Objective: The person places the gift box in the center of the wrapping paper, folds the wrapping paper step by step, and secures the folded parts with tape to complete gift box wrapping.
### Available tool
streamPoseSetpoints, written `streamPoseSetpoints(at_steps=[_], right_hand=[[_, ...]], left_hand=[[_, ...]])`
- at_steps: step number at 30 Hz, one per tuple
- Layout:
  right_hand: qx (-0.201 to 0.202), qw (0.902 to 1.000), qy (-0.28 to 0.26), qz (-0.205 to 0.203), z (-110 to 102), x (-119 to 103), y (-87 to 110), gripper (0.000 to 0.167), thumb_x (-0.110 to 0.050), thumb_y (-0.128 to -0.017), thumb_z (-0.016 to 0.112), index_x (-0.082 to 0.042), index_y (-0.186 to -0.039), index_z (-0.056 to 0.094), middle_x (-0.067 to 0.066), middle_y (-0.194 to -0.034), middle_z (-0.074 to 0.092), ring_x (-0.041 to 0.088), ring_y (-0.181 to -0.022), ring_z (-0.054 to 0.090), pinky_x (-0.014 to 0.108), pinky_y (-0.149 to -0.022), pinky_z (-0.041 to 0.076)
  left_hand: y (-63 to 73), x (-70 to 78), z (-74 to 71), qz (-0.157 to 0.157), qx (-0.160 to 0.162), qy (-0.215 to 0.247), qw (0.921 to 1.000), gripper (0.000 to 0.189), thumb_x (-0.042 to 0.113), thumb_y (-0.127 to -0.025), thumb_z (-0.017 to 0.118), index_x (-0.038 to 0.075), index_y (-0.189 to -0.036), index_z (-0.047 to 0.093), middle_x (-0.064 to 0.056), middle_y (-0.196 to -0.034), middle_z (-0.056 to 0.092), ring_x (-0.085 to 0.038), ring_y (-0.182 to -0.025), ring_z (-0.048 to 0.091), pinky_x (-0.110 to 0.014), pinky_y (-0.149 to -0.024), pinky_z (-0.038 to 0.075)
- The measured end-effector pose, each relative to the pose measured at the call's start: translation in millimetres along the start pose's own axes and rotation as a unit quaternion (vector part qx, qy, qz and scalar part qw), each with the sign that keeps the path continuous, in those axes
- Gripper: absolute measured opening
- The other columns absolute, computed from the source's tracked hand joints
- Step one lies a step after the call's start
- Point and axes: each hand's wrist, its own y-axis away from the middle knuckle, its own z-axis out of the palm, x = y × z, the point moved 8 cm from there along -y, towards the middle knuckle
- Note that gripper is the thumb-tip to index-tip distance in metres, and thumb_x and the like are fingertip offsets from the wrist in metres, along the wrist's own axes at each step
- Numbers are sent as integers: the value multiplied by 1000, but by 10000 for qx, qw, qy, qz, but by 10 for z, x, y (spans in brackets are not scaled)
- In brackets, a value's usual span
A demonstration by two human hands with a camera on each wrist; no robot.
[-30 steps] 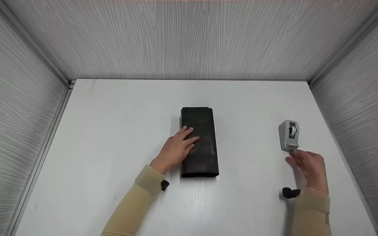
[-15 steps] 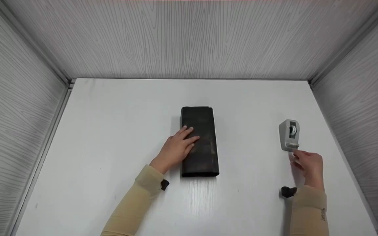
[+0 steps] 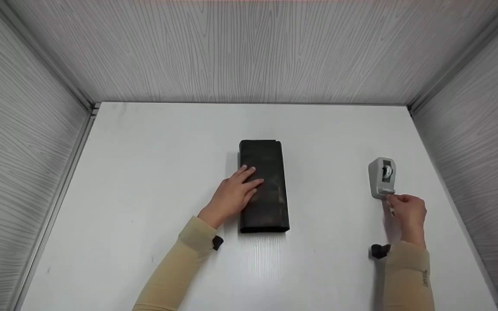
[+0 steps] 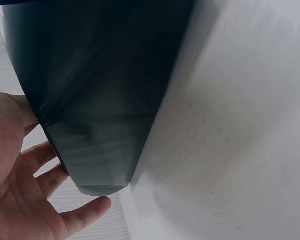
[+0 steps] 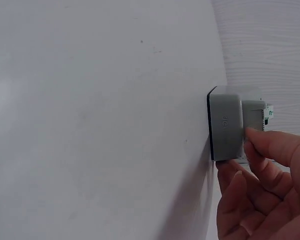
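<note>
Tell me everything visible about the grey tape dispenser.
The tape dispenser is grey and plastic-looking, with lettering on its front, a dark strip along its base, a toothed cutter and a pale roll in a recess. It stands upright on the white table, right of centre, cutter end toward the right hand, whose fingertips appear to touch it; whether they pinch it is unclear.

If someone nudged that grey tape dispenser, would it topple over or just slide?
The tape dispenser would probably slide before toppling, since it sits flat and looks longer than it is tall. The smooth, glossy tabletop may help it slip. Its hard-looking, moulded casing should stay stiff; its weight can't be judged from here.
</note>
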Motion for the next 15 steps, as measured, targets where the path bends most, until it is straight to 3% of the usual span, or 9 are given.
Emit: streamPoseSetpoints(at_steps=[9, 15], right_hand=[[18, 10000, 2, -78, -10, -5, -25, 43, -25, -95, 61, 8, -121, 61, 2, -85, 68, 9, -72, 62, 21, -61, 48], [-61, 9998, 159, 106, 1, 74, -18, 45, -27, -96, 58, 6, -125, 60, 14, -108, 67, 10, -78, 62, 26, -68, 47]], left_hand=[[2, -4, 2, -6, 20, -19, 10000, 37, 28, -102, 54, 23, -138, 59, -7, -152, 41, -26, -143, 29, -52, -96, 45], [-1, -3, -6, 19, 47, 18, 10000, 36, 27, -102, 55, 23, -138, 60, -7, -152, 41, -26, -143, 30, -53, -96, 45]])
